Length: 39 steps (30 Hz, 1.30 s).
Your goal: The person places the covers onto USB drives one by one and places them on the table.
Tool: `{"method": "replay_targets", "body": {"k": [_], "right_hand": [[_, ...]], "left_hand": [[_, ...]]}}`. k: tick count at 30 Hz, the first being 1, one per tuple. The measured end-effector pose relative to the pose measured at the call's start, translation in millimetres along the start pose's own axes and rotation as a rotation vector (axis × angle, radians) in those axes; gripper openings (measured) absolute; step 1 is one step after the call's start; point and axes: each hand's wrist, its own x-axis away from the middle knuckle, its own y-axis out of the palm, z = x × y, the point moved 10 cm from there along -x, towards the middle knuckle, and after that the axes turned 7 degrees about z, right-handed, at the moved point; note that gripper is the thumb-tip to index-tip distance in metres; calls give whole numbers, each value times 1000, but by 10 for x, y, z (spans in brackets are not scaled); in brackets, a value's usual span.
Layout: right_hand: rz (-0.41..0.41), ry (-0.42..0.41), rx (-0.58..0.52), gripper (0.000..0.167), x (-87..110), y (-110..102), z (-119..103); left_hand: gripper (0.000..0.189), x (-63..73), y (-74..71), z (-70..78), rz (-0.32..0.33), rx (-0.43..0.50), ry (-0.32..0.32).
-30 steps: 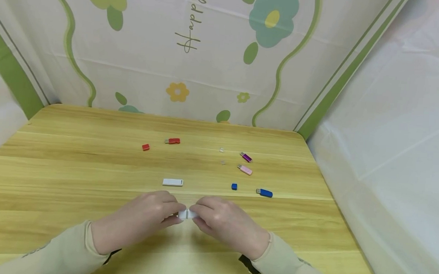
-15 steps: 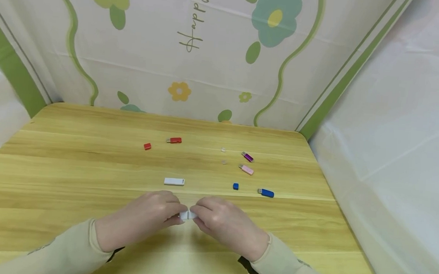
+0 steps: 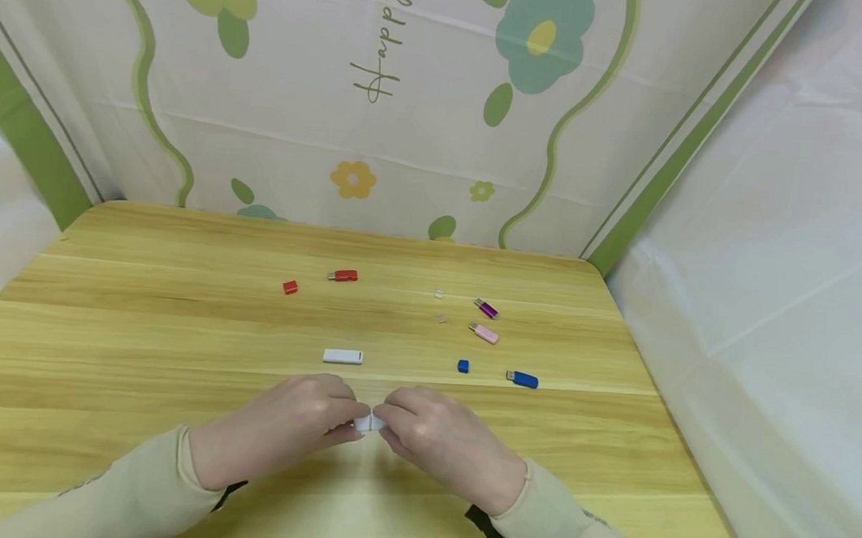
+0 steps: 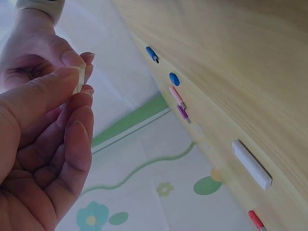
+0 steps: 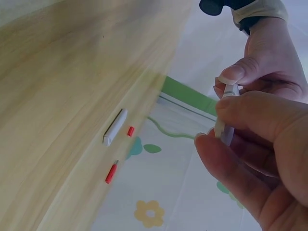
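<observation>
In front of me both hands pinch a small white USB stick (image 3: 363,423), its two white parts meeting end to end at a thin seam. My left hand (image 3: 291,428) grips the left part between thumb and fingertips. On the other side, the thumb and fingers of my right hand (image 3: 447,449) hold the right part, which also shows as a white end (image 5: 224,131) in the right wrist view. Fingers cover most of the stick. Just beyond the hands, a longer white USB stick (image 3: 343,356) lies flat on the wooden table (image 3: 141,351).
Farther back lie a red USB stick (image 3: 343,276) and its red cap (image 3: 290,287). To the right are purple (image 3: 486,308), pink (image 3: 484,333) and blue (image 3: 523,379) USB sticks, a blue cap (image 3: 463,367) and two clear caps (image 3: 438,295). Patterned curtain (image 3: 424,122) hangs behind.
The grey gap between the two white parts has narrowed to a thin line as the hands draw slightly closer together. The things on the table have stayed put; the head view has shifted a little.
</observation>
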Motion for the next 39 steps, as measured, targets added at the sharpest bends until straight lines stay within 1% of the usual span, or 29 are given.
{"method": "replay_targets", "body": {"k": [4,7,9,13,16,18,21,24,27,29,32,37,39], "right_hand": [[-40,32,-26,15,-11,29,25],[-61,62,-66,14,-31,52,71],[-66,81,-94,14,-58,61,114],[-76,125,-146,12,-141,100,243],[-93,166,-182,11,-218,155,369],[-115,187,-196,11,-280,202,455],[-170,215,-213,13,-382,311,587],[-232,241,-215,13,-484,436,718],[-296,279,-202,14,-575,559,853],[-335,308,-197,15,-623,634,937],[-380,345,-202,16,-677,761,1059],[-440,385,-223,14,-720,1031,1249],[-467,397,-222,14,-725,1145,1321]], "left_hand": [[19,-9,4,-12,4,6,-3],[18,-10,17,-66,8,16,-30],[17,-10,25,-123,4,16,-59],[14,-23,41,-286,-39,-2,-139],[11,-36,39,-453,-68,-6,-215],[12,-48,25,-565,-77,-8,-251],[13,-74,20,-736,-95,-17,-273],[14,-100,39,-924,-134,-12,-303],[12,-122,71,-1108,-183,-2,-355],[11,-134,84,-1211,-198,3,-379],[7,-138,134,-1360,-232,2,-415],[8,-94,265,-1643,-308,-13,-499],[8,-65,327,-1760,-332,-6,-533]]}}
